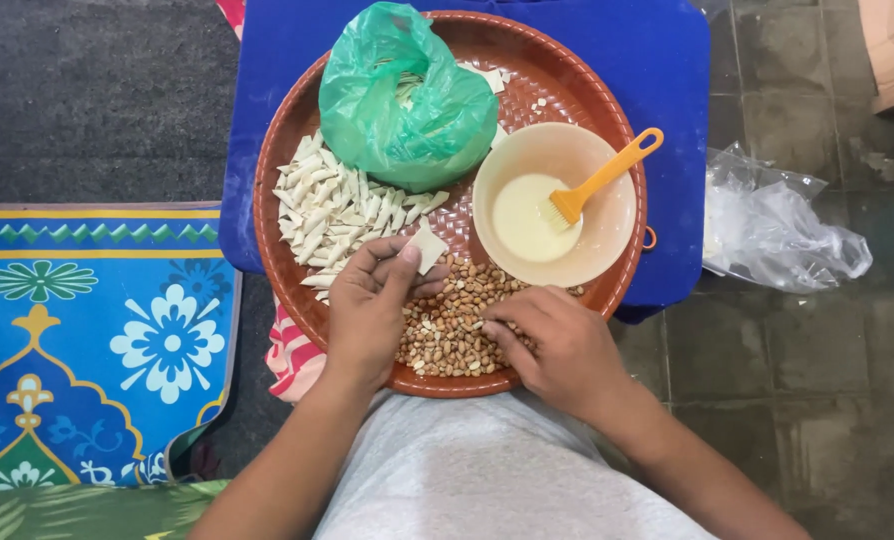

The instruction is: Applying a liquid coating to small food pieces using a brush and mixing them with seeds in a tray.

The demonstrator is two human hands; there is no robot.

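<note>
A round brown woven tray (297, 130) rests on a blue board. My left hand (367, 310) holds a small white dough square (428, 246) between thumb and fingers above the tray. My right hand (557, 345) lies on a heap of peanuts (447, 325) at the tray's near side, fingertips pinching among them. A pile of folded white pastry pieces (332, 210) fills the tray's left side. A cream bowl (607, 215) holds pale liquid, and an orange brush (602, 180) rests in it.
A green plastic bag (402, 95) with more white squares sits at the tray's far side. A crumpled clear plastic bag (782, 230) lies on the tiled floor at right. A patterned blue mat (97, 340) lies at left, a dark carpet beyond it.
</note>
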